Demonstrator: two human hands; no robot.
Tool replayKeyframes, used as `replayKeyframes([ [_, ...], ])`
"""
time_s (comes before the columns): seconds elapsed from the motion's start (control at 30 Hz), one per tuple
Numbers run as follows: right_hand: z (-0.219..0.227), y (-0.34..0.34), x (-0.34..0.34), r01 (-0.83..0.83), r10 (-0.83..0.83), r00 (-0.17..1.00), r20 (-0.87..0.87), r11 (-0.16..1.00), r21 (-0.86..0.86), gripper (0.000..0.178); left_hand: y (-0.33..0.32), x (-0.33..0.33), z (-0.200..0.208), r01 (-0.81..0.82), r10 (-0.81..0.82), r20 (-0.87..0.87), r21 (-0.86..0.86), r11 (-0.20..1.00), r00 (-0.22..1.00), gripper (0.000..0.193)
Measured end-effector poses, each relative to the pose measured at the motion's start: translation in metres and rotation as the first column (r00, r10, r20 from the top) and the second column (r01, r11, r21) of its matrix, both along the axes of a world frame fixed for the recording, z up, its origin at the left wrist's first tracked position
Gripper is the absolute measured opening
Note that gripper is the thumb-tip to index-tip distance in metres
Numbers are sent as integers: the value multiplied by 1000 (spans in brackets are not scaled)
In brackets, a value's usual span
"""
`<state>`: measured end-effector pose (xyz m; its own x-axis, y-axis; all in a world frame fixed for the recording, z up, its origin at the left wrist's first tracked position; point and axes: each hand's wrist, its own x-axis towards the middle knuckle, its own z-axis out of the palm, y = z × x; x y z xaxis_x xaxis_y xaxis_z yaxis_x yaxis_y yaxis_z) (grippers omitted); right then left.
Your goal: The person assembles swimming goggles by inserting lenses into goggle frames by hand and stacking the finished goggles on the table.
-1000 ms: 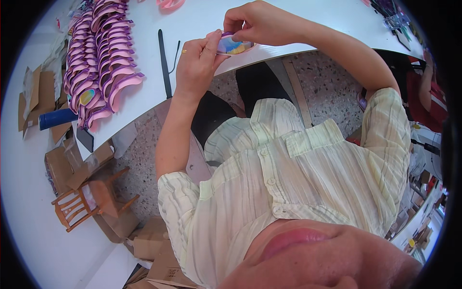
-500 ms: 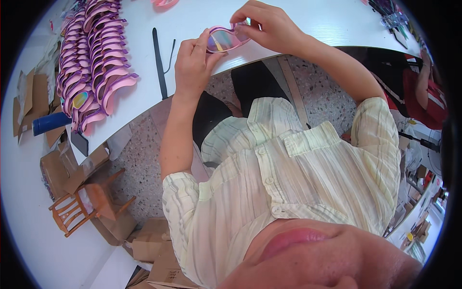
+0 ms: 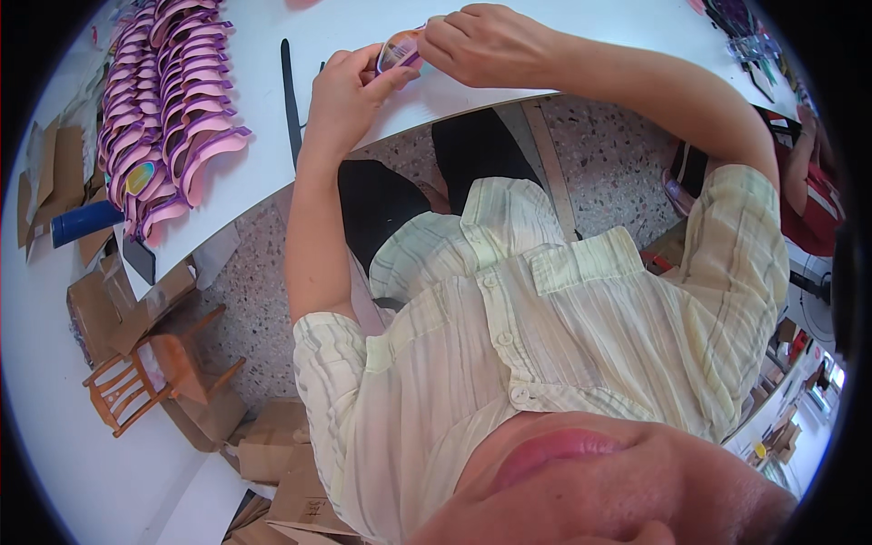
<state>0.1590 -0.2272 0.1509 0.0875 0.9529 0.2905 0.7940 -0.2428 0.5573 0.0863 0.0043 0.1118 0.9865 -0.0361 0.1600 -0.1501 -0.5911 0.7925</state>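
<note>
Above the front edge of the white table, I hold a pair of pink-and-purple goggles point(image 3: 397, 54) with a shiny, rainbow-tinted lens. My left hand point(image 3: 350, 98) pinches one end between thumb and fingers. Curled over the opposite end is my right hand point(image 3: 481, 44), its fingers pressed together and covering that part. To the left of my hands, two long nested rows of similar pink-and-purple goggles point(image 3: 195, 109) stand on the table. A rainbow-coloured oval lens point(image 3: 141, 178) shows near the close end of one row.
A long black strip point(image 3: 289, 100) lies between the rows and my left forearm. At the table's left corner are a dark phone point(image 3: 139, 261) and a blue bottle point(image 3: 86, 223). Cardboard boxes point(image 3: 272, 445) and a wooden chair point(image 3: 136, 386) stand lower left. Another person's red top point(image 3: 813, 213) shows at right.
The goggles have turned and tilted, so less of the lens shows. My right hand has closed over their right end, its elbow swinging outward. The whole view has shifted slightly.
</note>
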Motion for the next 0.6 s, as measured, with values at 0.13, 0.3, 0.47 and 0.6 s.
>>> replayKeyframes([
  [0.13,25,6,18,-284,282,959,-37,957,-64,11,-3,4,12,53,-51,-129,19,998,990,44],
  [0.3,16,-2,19,-384,366,910,-193,921,-67,10,-6,-4,9,45,-40,-55,96,994,998,46],
  [0.47,-13,-31,8,-214,210,962,-173,977,-9,24,-23,-14,4,-89,82,89,77,993,993,59],
  [0.6,-25,-35,-3,135,0,828,-561,971,199,34,-30,-15,-16,-157,90,294,214,964,952,63],
])
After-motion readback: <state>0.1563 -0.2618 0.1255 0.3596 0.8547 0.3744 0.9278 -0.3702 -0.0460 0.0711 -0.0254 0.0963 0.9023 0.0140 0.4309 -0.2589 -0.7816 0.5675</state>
